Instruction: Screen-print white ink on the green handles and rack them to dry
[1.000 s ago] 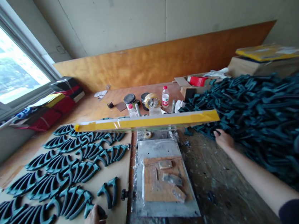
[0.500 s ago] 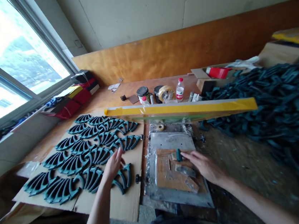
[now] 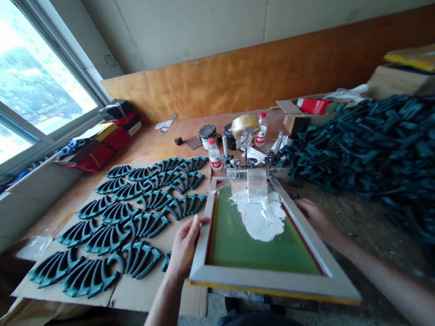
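A screen-printing frame [image 3: 274, 280] with a green mesh lies lowered in front of me, with yellow tape along its front side. White ink [image 3: 261, 223] is spread over the mesh's upper part, where a flat pale squeegee [image 3: 257, 183] rests in it. My left hand [image 3: 185, 245] is closed on the frame's left edge, thumb on top. Beside the right edge is my right hand [image 3: 318, 219], its fingertips close to the frame and partly hidden, so its grip is unclear. The frame covers the metal plate and wooden board beneath.
Rows of curved dark green handle-like parts [image 3: 119, 213] lie on cardboard [image 3: 139, 300] at left. A large heap of similar parts [image 3: 376, 145] fills the right. Behind the frame stand metal clamps [image 3: 237, 170], bottles [image 3: 214, 155], a jar [image 3: 208, 135] and a tape roll [image 3: 244, 126].
The frame has swung down from its raised position, covering the board and the small green part on it. My left hand has moved right to its edge; my right hand has left the small part.
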The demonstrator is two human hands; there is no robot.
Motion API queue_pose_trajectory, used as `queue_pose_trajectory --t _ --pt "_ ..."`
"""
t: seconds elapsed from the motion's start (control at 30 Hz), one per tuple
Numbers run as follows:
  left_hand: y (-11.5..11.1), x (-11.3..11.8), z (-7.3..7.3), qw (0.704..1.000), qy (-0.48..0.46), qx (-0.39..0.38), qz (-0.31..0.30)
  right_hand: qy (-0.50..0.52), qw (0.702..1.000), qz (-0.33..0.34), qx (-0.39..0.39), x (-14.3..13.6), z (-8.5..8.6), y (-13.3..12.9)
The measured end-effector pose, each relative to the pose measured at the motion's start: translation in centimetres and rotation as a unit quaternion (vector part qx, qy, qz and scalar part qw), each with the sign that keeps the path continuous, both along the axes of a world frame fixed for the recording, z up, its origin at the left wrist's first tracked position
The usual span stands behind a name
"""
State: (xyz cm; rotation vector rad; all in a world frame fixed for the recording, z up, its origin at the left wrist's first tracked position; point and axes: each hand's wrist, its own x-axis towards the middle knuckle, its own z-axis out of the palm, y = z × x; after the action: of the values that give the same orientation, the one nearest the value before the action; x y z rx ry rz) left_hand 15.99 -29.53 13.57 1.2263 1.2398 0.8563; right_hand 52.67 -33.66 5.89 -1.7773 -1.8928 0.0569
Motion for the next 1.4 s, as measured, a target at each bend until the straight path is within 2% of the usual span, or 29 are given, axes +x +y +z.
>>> queue_pose_trajectory --t 0.07,0.13,0.2,0.27,0.33,0.43,0.5,0.57,0.6,0.67,0.77,0.83,0.87,0.93,1.03,1.1,1.2,1.27,1.33,1.4 --pt "-1.4 -0.6 -4.3 0.999 0.021 -0.036 -0.018 0.021 0.999 -0.013 0.022 0.0 1.9 2.0" --pt "-2.0 -0.5 -8.0 0.998 0.048 -0.033 -0.013 0.012 0.999 0.006 0.036 -1.6 3.4 4.0" --pt "-2.0 -0.3 -10.4 0.996 0.084 -0.019 -0.006 -0.037 0.998 0.047 0.003 -4.0 4.0 5.3" --pt "-1.8 -0.1 -11.5 0.994 0.108 -0.023 -0.006 -0.086 0.991 0.08 -0.068 -6.3 3.9 5.3" --pt "-1.7 -0.2 -11.8 0.992 0.119 -0.029 -0.01 -0.123 0.98 0.112 -0.109 -7.8 3.1 3.8" --pt "-1.6 -0.5 -11.8 0.991 0.125 -0.032 -0.02 -0.154 0.964 0.198 -0.085 -8.0 2.2 0.5" --pt "-1.6 -0.7 -11.9 0.991 0.128 -0.031 -0.024 -0.152 0.947 0.274 -0.074 -7.2 2.3 -0.9" --pt "-1.6 -0.7 -12.1 0.99 0.133 -0.028 -0.024 -0.133 0.93 0.328 -0.094 -6.5 2.9 -1.2" --pt "-1.6 -0.6 -12.1 0.99 0.134 -0.028 -0.024 -0.119 0.928 0.336 -0.107 -6.3 3.1 -1.0" --pt "-1.5 -0.5 -12.0 0.99 0.13 -0.037 -0.025 -0.089 0.942 0.306 -0.107 -6.3 3.1 -0.4" --pt "-1.6 -0.5 -11.7 0.992 0.115 -0.044 -0.027 -0.08 0.963 0.256 0.0 -6.8 1.8 -0.9" --pt "-1.6 -0.5 -11.7 0.993 0.11 -0.04 -0.023 -0.087 0.955 0.277 0.064 -7.0 0.9 -2.0" --pt "-1.6 -0.5 -11.7 0.993 0.11 -0.038 -0.02 -0.086 0.949 0.294 0.068 -7.0 0.8 -2.4" --pt "-1.6 -0.5 -11.6 0.993 0.111 -0.041 -0.015 -0.072 0.95 0.301 0.026 -6.9 1.2 -2.4" --pt "-1.5 -0.6 -10.8 0.994 0.098 -0.048 -0.02 -0.04 0.972 0.225 -0.045 -6.7 3.3 0.4" --pt "-1.3 -0.7 -9.1 0.994 0.084 -0.059 -0.032 -0.034 0.986 0.151 -0.057 -6.5 4.9 3.2" --pt "-0.8 -0.7 -4.9 0.995 0.055 -0.069 -0.038 -0.054 0.995 0.062 -0.047 -4.8 7.0 6.7" --pt "-0.1 -0.5 -1.6 0.998 0.042 -0.044 -0.018 -0.029 0.999 0.004 -0.022 -2.5 7.7 7.7" --pt "1.1 0.3 1.5 1.0 0.019 -0.003 0.017 0.029 0.998 -0.064 0.002 0.1 7.3 7.6" --pt "2.7 1.4 4.0 0.997 -0.028 0.048 0.058 0.066 0.994 -0.091 -0.008 1.7 5.5 6.4"
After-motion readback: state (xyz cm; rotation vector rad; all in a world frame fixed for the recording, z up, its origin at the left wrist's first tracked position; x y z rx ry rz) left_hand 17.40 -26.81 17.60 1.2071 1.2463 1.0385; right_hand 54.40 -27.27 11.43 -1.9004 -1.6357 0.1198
